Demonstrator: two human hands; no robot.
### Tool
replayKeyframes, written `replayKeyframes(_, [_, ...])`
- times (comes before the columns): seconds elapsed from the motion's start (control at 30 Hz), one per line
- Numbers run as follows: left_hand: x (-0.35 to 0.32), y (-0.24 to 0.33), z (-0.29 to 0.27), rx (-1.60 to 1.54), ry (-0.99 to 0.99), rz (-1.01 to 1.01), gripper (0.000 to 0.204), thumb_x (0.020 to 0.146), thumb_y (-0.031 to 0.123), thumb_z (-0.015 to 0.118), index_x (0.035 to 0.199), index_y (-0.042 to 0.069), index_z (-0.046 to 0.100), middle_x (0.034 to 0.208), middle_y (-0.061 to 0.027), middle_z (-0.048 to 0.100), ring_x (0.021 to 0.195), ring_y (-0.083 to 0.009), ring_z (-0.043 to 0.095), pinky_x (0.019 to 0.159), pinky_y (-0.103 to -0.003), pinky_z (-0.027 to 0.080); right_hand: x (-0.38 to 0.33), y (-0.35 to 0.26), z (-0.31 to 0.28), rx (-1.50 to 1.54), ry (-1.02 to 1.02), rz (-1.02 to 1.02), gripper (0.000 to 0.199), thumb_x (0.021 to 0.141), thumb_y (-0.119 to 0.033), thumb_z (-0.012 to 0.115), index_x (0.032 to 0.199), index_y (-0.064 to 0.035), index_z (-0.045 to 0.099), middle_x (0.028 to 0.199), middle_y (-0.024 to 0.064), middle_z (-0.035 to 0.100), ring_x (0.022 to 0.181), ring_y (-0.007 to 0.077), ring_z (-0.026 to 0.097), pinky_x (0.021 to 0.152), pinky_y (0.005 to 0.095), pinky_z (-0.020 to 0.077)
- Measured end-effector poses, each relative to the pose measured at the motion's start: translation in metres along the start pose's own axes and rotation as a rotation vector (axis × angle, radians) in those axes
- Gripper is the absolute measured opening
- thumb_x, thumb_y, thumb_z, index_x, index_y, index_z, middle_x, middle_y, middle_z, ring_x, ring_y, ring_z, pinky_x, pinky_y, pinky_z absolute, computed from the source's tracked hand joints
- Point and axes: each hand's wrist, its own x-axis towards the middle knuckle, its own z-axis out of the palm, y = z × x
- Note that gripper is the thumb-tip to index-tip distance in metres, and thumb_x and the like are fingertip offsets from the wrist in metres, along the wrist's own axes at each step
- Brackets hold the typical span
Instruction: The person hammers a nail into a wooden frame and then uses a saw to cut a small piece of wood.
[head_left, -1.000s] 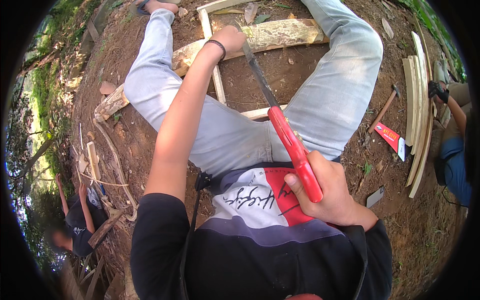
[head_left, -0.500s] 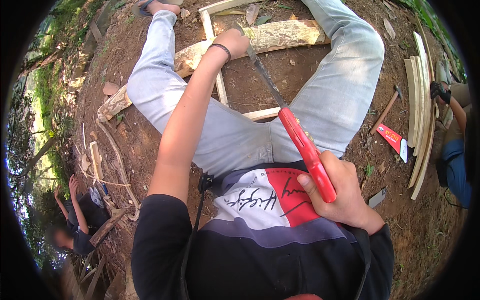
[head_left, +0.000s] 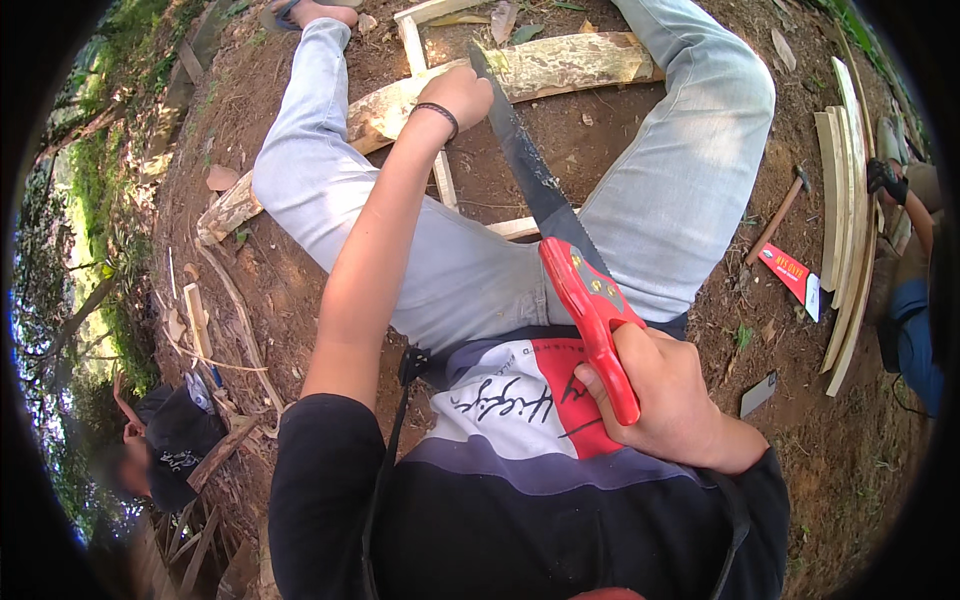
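My right hand (head_left: 672, 385) is wrapped round the red handle of a hand saw (head_left: 530, 170), held in front of my shirt. Its dark blade slants away to the upper left, flat side showing, and the tip overlaps a pale, patchy-barked log (head_left: 575, 62) lying across between my legs. Closed into a fist, my left hand (head_left: 457, 100) is at the log, just left of the blade tip. What its fingers hold, if anything, is hidden. Thin wood strips (head_left: 443, 180) pass beside and below this fist.
On the right lie a hammer (head_left: 777, 220), a red saw sleeve (head_left: 788, 277), long wood strips (head_left: 848, 230) and a grey flat object (head_left: 758, 394). A gloved co-worker's hand (head_left: 885, 180) is beyond. Another person (head_left: 165, 450) is at lower left, near branches.
The saw has rolled in my right hand, so its blade now shows broad side instead of edge. Its handle has shifted slightly left. My left hand has moved slightly down and left.
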Motion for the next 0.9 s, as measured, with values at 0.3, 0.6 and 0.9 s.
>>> replayKeyframes(0.3, [0.016, -0.028, 0.007, -0.302, -0.115, 0.036, 0.032, 0.090, 0.022, 0.058, 0.067, 0.000, 0.060, 0.063, -0.0025, 0.055, 0.056, -0.0129, 0.050, 0.059, -0.031, 0.044, -0.001, -0.003, 0.026, -0.145, 0.026, -0.105, 0.027, 0.080, -0.015, 0.068, 0.073, -0.0042, 0.045, 0.056, 0.0111, 0.051, 0.049, 0.0311, 0.053, 0.050, 0.0380, 0.0454])
replayKeyframes(0.6, [-0.021, -0.006, 0.000, -0.344, -0.059, -0.019, 0.038, 0.091, 0.028, 0.052, 0.064, 0.001, 0.058, 0.057, -0.0009, 0.048, 0.053, -0.0125, 0.042, 0.053, -0.033, 0.037, -0.019, -0.013, 0.012, -0.189, 0.009, -0.116, 0.030, 0.074, -0.015, 0.074, 0.079, -0.0005, 0.048, 0.060, 0.0147, 0.051, 0.051, 0.0338, 0.052, 0.049, 0.0413, 0.0452])
replayKeyframes(0.9, [0.002, -0.005, 0.003, -0.124, 0.055, -0.202, 0.040, 0.090, 0.031, 0.048, 0.099, -0.003, 0.067, 0.099, -0.0242, 0.066, 0.098, -0.0380, 0.062, 0.087, -0.042, 0.047, 0.012, 0.014, 0.048, -0.360, -0.044, -0.073, 0.020, 0.066, -0.005, 0.063, 0.074, -0.0043, 0.044, 0.059, 0.0110, 0.053, 0.051, 0.0296, 0.055, 0.052, 0.0378, 0.0453])
